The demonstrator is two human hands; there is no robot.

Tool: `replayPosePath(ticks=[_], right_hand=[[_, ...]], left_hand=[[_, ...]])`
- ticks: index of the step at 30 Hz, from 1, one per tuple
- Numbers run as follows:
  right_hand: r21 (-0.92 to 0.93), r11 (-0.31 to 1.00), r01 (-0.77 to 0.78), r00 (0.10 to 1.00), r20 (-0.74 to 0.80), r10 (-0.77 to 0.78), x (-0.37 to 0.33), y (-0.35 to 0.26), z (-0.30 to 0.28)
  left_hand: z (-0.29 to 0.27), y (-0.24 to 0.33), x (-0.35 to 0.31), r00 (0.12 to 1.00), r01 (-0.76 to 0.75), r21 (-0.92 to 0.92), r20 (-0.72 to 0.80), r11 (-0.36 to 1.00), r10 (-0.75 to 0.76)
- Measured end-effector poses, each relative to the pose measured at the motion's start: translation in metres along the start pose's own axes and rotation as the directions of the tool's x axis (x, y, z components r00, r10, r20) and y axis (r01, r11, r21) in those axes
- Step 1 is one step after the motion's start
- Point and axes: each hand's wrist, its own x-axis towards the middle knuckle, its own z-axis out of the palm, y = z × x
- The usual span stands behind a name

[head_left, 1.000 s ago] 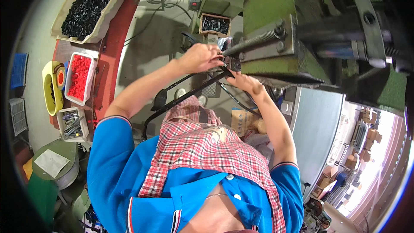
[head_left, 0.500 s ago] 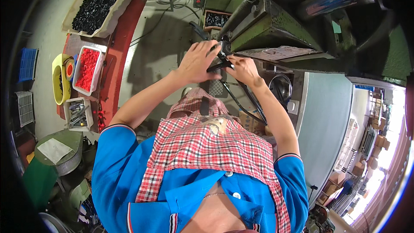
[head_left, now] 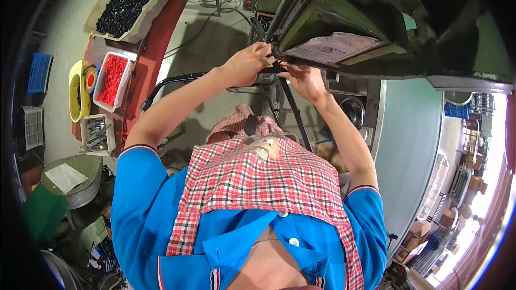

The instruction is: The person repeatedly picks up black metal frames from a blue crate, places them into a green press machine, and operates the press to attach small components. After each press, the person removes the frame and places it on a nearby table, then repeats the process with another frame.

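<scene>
A black tubular metal frame (head_left: 291,99) hangs below the green machine (head_left: 344,27), one of its tubes reaching out to the left. At its upper joint, close under the machine's head, both my hands meet. My left hand (head_left: 248,64) is closed around the joint from the left, fingertips by the machine's tool. From the right, my right hand (head_left: 306,81) grips the frame just below, thumb and fingers pinched on it. Exactly what lies between the fingertips is hidden.
At the left a red bench (head_left: 156,37) carries a cream bin of black parts (head_left: 131,2), a white tray of red pieces (head_left: 112,81), a yellow basket (head_left: 77,90) and a small box of metal parts (head_left: 97,133). A pale green panel (head_left: 406,156) stands at the right.
The black frame has turned, and one tube now sticks out to the left under my left forearm. Both hands have shifted slightly and stay at the joint.
</scene>
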Motion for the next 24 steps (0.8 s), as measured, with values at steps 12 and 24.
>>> replayPosePath(ticks=[12,24], right_hand=[[0.06,0.997,-0.055,0.99,0.129,0.047,0.023,0.019,-0.017],[0.399,0.826,-0.398,0.874,0.439,0.209,0.027,0.032,0.001]], left_hand=[[-0.005,-0.016,0.017,0.992,-0.068,-0.089,0.1,0.994,0.077],[0.012,-0.005,-0.01,0.993,0.063,-0.08,-0.098,0.995,-0.07]])
